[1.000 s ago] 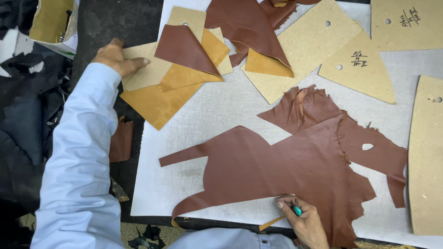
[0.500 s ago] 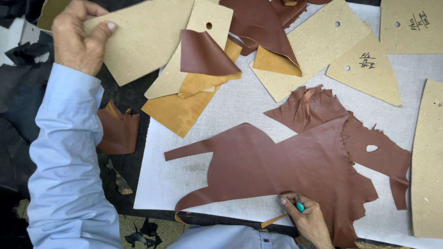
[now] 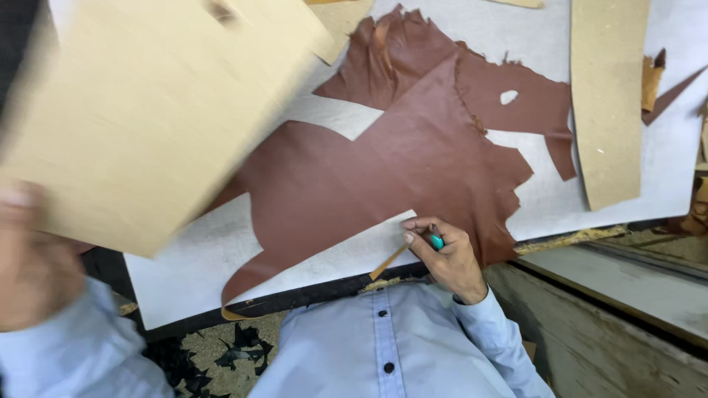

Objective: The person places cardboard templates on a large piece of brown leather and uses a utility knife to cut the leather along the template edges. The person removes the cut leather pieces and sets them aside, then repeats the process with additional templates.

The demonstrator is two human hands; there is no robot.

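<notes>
Head view: at far left, the left hand point(image 3: 33, 258), blurred and close to the lens, grips the lower edge of a large tan fibreboard pattern piece point(image 3: 147, 110). A second ago that hand lay flat on a stack of tan and ochre pieces at the far side of the table; half a second ago it had lifted this board clear, and now the board fills the upper left, tilted and smeared with motion, hiding part of the work. Its face looks matte and fibrous, its edges straight.

Toward the middle, a ragged reddish-brown leather hide point(image 3: 398, 169) lies flat on the pale grey cutting mat point(image 3: 184, 273), unmoved, with a fine grain, torn edges and a small hole near its upper right.

At lower centre the right hand point(image 3: 442, 254) rests on the hide's near edge, closed around a slim cutting tool with a turquoise end point(image 3: 436, 241), as before.

Further right lies a long, curved tan board strip point(image 3: 608, 103).
</notes>
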